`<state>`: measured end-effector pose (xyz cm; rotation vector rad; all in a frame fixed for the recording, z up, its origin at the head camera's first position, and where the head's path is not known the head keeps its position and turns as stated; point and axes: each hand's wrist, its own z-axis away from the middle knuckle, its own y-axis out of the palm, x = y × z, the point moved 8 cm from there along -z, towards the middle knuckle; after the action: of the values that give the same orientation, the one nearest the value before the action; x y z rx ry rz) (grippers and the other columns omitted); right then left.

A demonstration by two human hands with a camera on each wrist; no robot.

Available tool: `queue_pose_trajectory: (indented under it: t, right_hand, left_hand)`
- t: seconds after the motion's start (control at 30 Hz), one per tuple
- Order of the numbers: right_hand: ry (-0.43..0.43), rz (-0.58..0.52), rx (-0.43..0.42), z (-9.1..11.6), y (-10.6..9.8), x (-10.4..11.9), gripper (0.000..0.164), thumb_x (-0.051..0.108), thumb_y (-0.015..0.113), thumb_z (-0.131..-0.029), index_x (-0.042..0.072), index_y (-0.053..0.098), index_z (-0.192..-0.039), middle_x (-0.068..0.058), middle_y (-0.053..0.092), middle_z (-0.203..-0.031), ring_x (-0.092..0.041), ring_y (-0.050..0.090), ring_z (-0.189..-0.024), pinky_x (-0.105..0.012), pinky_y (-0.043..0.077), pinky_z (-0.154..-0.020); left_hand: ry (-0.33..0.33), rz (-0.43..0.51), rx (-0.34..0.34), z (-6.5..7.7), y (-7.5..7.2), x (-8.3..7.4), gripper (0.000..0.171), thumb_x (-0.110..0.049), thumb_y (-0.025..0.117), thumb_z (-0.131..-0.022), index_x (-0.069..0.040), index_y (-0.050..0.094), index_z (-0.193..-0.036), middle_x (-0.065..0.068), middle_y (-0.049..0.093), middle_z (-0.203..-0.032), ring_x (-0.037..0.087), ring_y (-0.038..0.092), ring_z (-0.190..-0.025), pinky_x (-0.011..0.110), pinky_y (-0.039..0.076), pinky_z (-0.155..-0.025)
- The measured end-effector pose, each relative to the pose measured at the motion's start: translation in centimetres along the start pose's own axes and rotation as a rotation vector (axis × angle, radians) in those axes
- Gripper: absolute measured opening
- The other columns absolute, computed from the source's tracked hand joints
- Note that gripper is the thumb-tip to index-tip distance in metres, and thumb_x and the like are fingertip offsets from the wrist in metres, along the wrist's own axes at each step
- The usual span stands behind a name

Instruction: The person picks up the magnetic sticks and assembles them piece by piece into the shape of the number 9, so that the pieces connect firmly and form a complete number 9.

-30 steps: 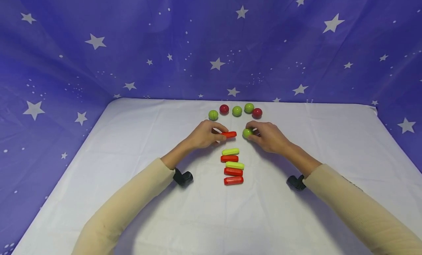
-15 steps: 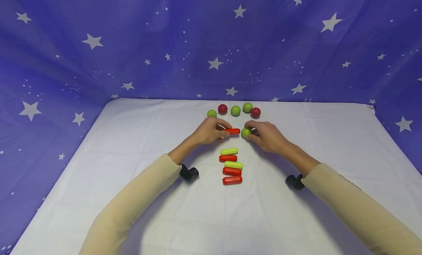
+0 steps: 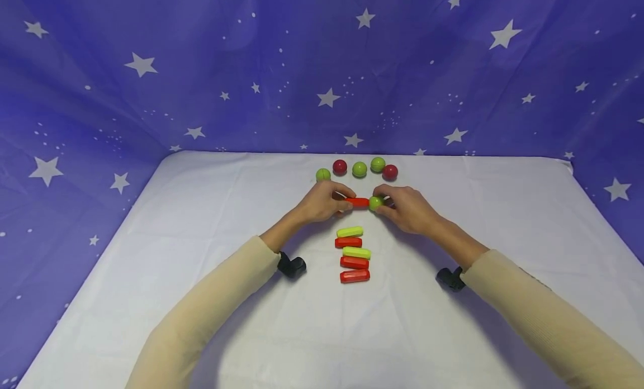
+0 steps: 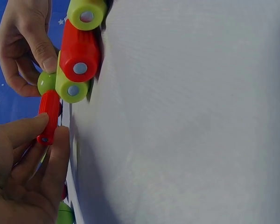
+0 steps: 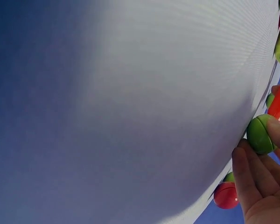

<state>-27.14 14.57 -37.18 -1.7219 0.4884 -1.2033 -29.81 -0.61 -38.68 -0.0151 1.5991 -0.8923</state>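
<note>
"So, what's nearest?"

"Five loose sticks (image 3: 356,252), red and yellow, in a column on the cloth (image 3: 322,333)."

"And beyond?"

"The left hand (image 3: 321,202) pinches a red stick (image 3: 359,202), its end touching the green ball (image 3: 374,203) the right hand (image 3: 411,209) grips. Five balls (image 3: 359,169) sit behind."

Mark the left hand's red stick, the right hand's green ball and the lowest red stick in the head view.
Held red stick (image 4: 50,105), left wrist view: ribbed side.
Held green ball (image 5: 259,135), right wrist view: rounded side.
Lowest red stick (image 3: 354,276), head view: mid-length.
</note>
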Motion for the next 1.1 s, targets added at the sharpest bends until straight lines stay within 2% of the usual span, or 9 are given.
queue_pose_trajectory:
  t: [0.43,0.87,1.0,1.1]
  right_hand:
    - [-0.014,0.005,-0.003,0.24,-0.01,0.00,0.030,0.007,0.072,-0.090,0.002,0.064,-0.119,-0.011,0.069,-0.107,-0.030,0.068,-0.099,-0.047,0.053,-0.091]
    - [-0.012,0.008,0.000,0.12,-0.11,0.09,0.032,0.007,0.072,-0.091,0.002,0.063,-0.121,-0.012,0.068,-0.108,-0.030,0.068,-0.099,-0.047,0.053,-0.091]
    - [-0.009,0.007,0.004,0.13,-0.09,0.10,0.032,0.007,0.071,-0.091,0.002,0.063,-0.121,-0.012,0.068,-0.109,-0.030,0.067,-0.099,-0.046,0.053,-0.091]
    - [-0.004,0.004,0.008,0.13,-0.04,0.10,0.032,0.008,0.071,-0.091,0.002,0.063,-0.122,-0.012,0.068,-0.109,-0.030,0.067,-0.100,-0.046,0.053,-0.091]
  left_hand:
    - [0.020,-0.047,-0.012,-0.05,0.17,0.01,0.023,-0.006,0.071,-0.090,-0.002,0.072,-0.113,0.011,0.071,-0.099,0.018,0.064,-0.067,0.026,0.055,-0.060]
    - [0.025,-0.054,-0.020,-0.06,0.03,0.13,0.023,-0.007,0.071,-0.090,-0.001,0.072,-0.112,0.011,0.071,-0.101,0.018,0.066,-0.069,0.026,0.055,-0.061]
    - [0.001,-0.027,-0.021,0.01,-0.08,0.29,0.024,-0.008,0.072,-0.090,-0.002,0.072,-0.113,0.010,0.071,-0.101,0.019,0.067,-0.070,0.027,0.056,-0.062]
    - [-0.041,0.023,-0.045,0.13,-0.56,0.61,0.025,-0.010,0.073,-0.089,-0.003,0.072,-0.113,0.008,0.071,-0.100,0.020,0.067,-0.071,0.029,0.057,-0.063]
